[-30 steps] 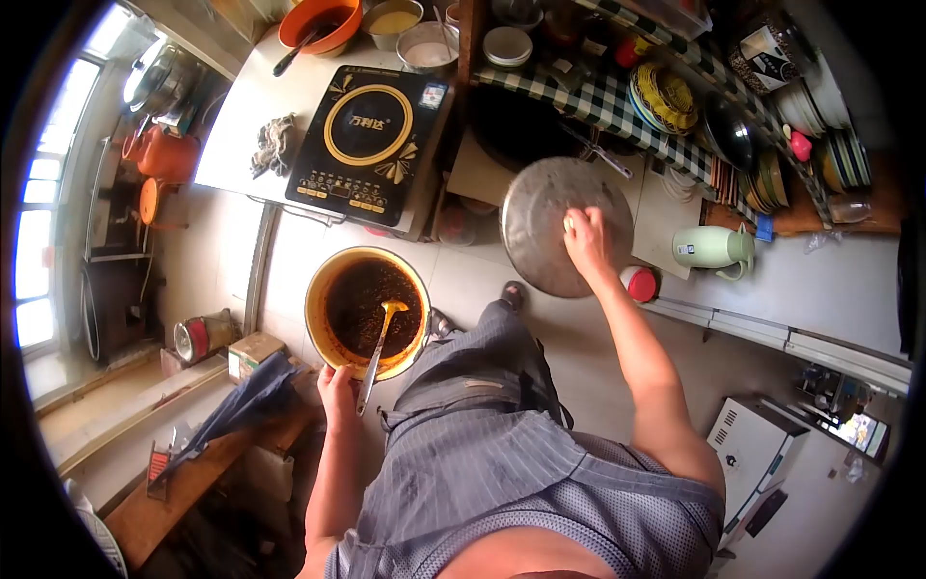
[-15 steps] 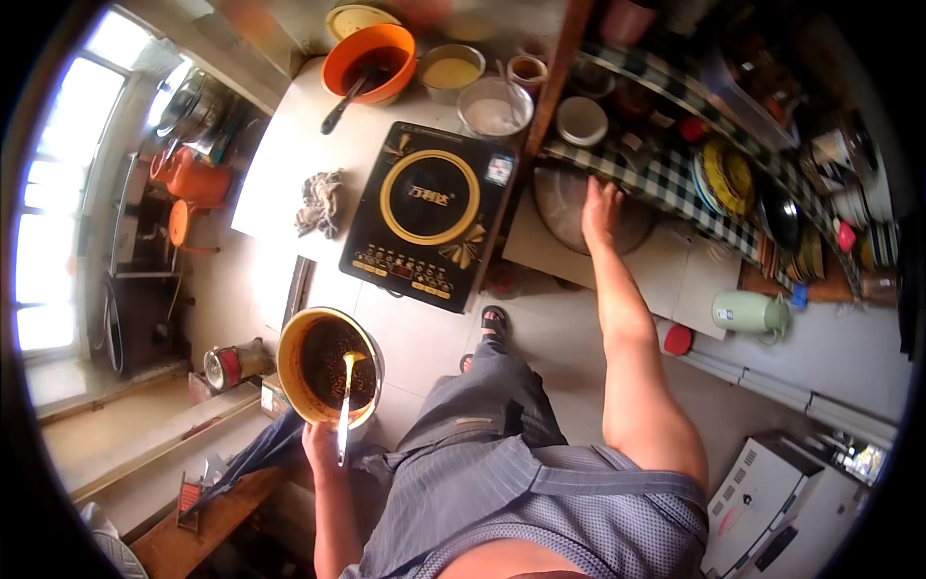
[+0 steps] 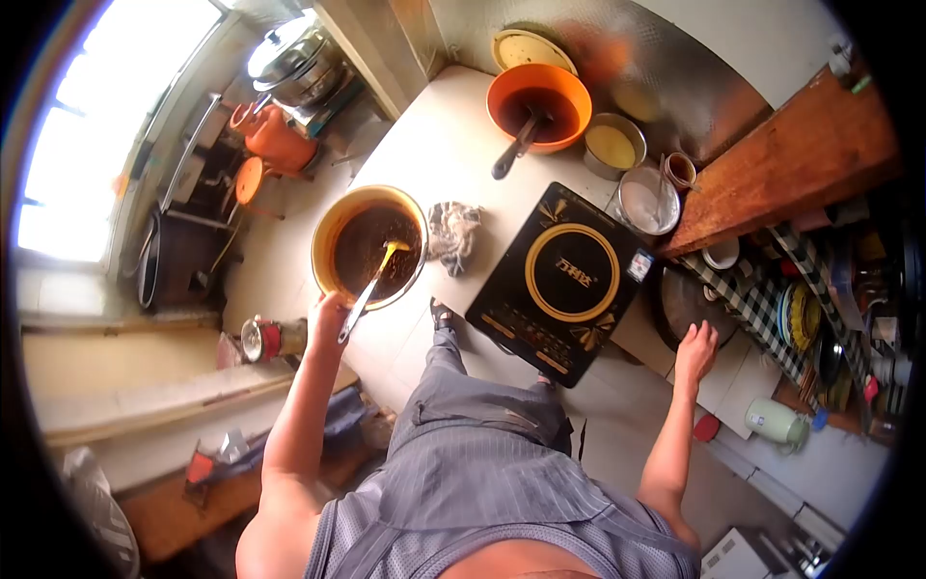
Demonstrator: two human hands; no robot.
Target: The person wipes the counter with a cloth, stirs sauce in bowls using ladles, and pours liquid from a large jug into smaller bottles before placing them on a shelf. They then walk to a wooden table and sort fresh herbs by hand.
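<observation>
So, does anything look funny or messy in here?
Just the cloth, a bit: it lies crumpled in a heap on the table near the cooker, not folded. The spoon leaning over the rim of the pot in the left hand looks normal. I can't see any spills or breakage.

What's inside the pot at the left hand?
The pot holds dark brown contents and a metal-handled spoon or ladle, its handle crossing the rim. The contents hide the bottom; nothing beneath their surface shows.
</observation>
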